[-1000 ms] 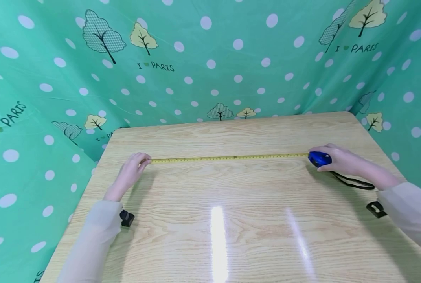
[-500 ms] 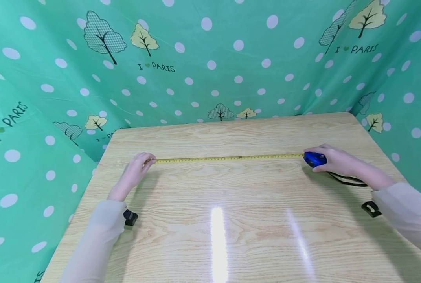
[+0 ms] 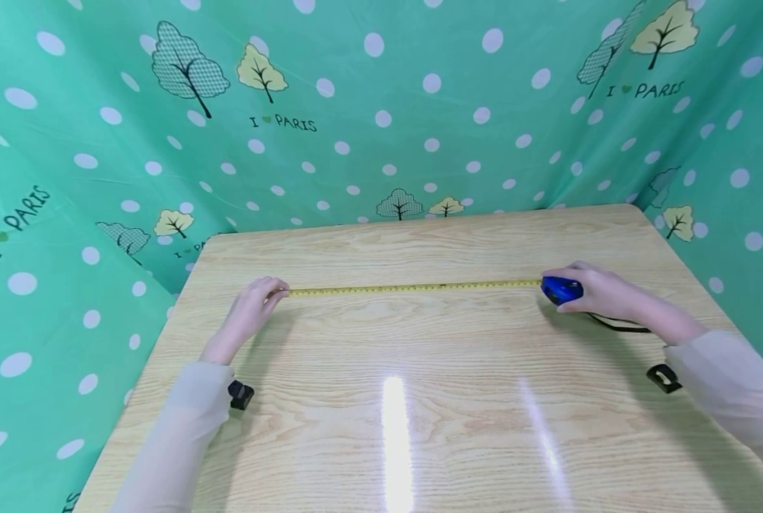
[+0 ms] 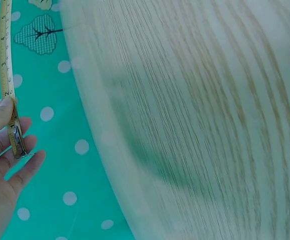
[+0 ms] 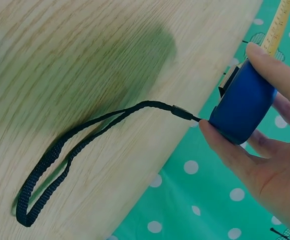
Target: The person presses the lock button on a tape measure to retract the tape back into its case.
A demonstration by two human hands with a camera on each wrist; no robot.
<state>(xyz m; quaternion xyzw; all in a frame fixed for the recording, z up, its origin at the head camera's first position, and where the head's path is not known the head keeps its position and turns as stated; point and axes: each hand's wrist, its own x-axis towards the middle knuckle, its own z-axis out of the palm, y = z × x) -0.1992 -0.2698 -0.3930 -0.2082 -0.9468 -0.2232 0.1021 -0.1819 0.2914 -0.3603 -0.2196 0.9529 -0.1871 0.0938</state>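
Left hand [image 3: 248, 317] pinches the yellow tape [image 3: 413, 288] end; right hand [image 3: 602, 293] grips the blue tape measure case [image 3: 561, 290], its black wrist strap [image 5: 74, 150] trailing on the wooden table [image 3: 419, 399] at lower right.

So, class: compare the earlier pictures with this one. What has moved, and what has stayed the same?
The left hand and right hand have moved toward each other, so less yellow tape spans between them. Unchanged: the left pinches the tape's end, the right grips the blue case, on the table.
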